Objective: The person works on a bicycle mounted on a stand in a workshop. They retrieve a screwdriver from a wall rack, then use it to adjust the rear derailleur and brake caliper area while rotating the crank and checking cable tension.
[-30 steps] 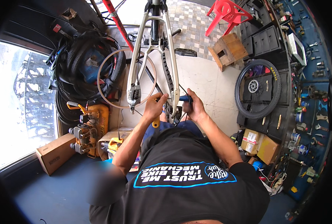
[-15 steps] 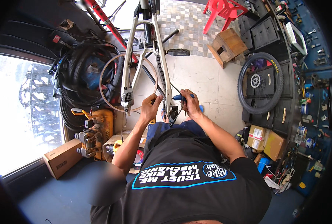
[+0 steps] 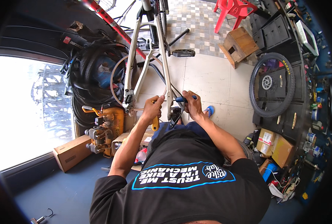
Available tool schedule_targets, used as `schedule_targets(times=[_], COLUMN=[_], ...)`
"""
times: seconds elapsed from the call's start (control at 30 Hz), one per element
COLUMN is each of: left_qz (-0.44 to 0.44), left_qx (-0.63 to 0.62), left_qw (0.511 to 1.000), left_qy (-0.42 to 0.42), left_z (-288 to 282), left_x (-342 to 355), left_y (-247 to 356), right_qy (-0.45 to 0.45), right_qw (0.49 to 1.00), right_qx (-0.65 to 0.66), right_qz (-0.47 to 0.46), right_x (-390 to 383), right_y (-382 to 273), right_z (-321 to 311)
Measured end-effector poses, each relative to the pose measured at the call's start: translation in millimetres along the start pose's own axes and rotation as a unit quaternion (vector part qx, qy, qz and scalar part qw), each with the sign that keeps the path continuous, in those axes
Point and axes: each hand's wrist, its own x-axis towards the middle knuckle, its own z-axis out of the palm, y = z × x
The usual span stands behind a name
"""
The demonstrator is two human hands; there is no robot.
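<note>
Left hand point(image 3: 153, 109): a yellow tool point(image 3: 155, 124) is being gripped in the closed fingers, its lower end being left exposed beneath them.
Right hand point(image 3: 193, 106): a blue-handled tool point(image 3: 180, 99) is being clasped by the fingers and is being pointed leftward at the frame's rear tip; whether the tip is being touched cannot be told.
Gap between hands: the hands are being held apart, the right-hand rear tip of the frame being flanked by them.
Bicycle frame point(image 3: 166, 71): its silver rear stays are being presented in front of the person, both tips being directed toward the body.
Black mechanism point(image 3: 175, 111): it is being carried low at the right-hand tip, near both hands.
Black cable point(image 3: 174, 89): it is being curved past that tip toward the right hand.
Pedal point(image 3: 183, 53): it is being displayed beyond the stays, to their right.
Left of the frame: tyres point(image 3: 87, 72) are being heaped near a yellow compressor point(image 3: 115, 123).
Right of the frame: a wheel point(image 3: 254, 93) is being propped against black drawers point(image 3: 272, 31).
</note>
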Motion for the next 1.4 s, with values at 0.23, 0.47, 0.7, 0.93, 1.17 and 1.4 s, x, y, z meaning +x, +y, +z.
schedule_targets(times=[0.23, 0.47, 0.7, 0.93, 1.17, 1.4], left_qz=[-0.047, -0.089, -0.101, -0.123, -0.146, -0.183], left_qx=[-0.010, -0.002, 0.037, 0.068, 0.035, 0.052], left_qw=[0.999, 0.996, 0.994, 0.990, 0.988, 0.981], left_qy=[0.000, -0.010, 0.003, 0.014, 0.023, 0.024], left_z=[-6.4, -9.4, 0.7, 0.0, 1.2, 5.4], left_x=[0.2, 0.4, -9.2, -5.2, -6.1, -9.8], left_y=[5.4, 10.6, 22.5, 27.1, 31.6, 42.3], right_qy=[-0.034, -0.086, -0.096, -0.107, -0.107, -0.118], right_qw=[0.997, 0.982, 0.976, 0.969, 0.960, 0.963], right_qx=[0.033, 0.024, 0.015, 0.003, -0.020, -0.007], right_qz=[-0.065, -0.166, -0.194, -0.223, -0.258, -0.243], right_x=[13.8, 25.6, 26.4, 27.6, 35.4, 37.4], right_y=[22.5, 42.7, 48.7, 46.9, 54.4, 57.2], right_z=[-6.7, -14.9, -18.4, -19.3, -20.6, -22.1])
